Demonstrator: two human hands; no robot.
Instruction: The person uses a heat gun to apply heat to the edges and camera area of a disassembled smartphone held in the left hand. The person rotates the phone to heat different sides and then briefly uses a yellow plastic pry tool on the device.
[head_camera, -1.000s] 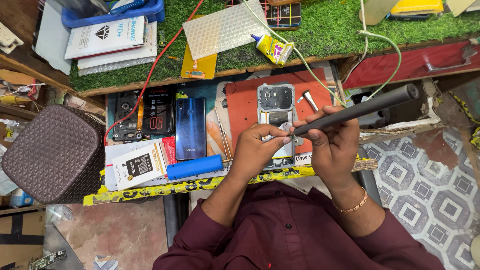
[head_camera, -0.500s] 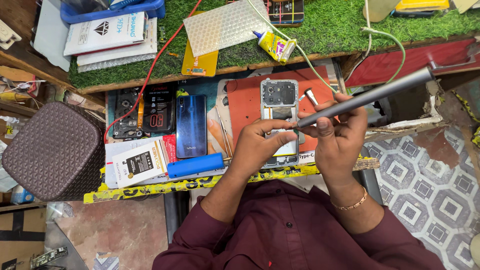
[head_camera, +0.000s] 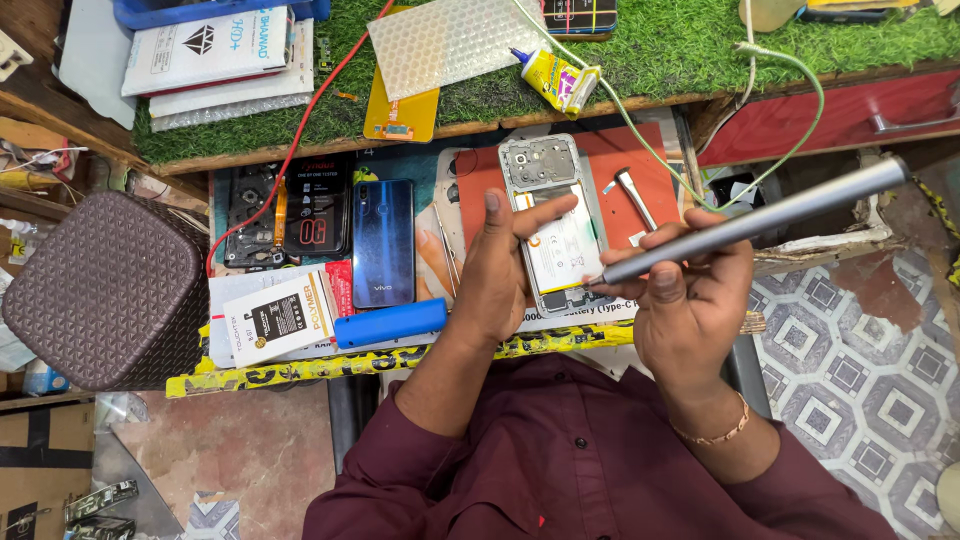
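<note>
The left hand (head_camera: 497, 268) lies on the left edge of the opened phone (head_camera: 555, 225), thumb raised and apart from the palm, the forefinger stretched rightward across the white battery (head_camera: 566, 247); the hand is half open, steadying the phone rather than clasping it; the remaining fingers are hidden beneath the palm, so how they curl cannot be told. The right hand (head_camera: 690, 300) is closed around a long grey electric screwdriver (head_camera: 752, 221), held pen-fashion between thumb and fingers; its tip sits at the lower right edge of the phone, just beside the battery, while its body slants up and away to the far right. A thin gold bracelet (head_camera: 713, 434) circles the right wrist.

The phone rests back-up on an orange work mat (head_camera: 655, 165) near the middle of the bench, its camera end pointing far; a small metal tool (head_camera: 634, 196) lies on the mat to the right of it. Left of the left hand lies a blue phone (head_camera: 382, 243), face down; near it sits a blue cylinder (head_camera: 391, 323), and further left a white battery box (head_camera: 279, 317); a brown textured box (head_camera: 105, 290) stands at the left edge. On the far green turf (head_camera: 690, 50) lie a glue tube (head_camera: 552, 78) and a sheet of bubble wrap (head_camera: 455, 40).
</note>
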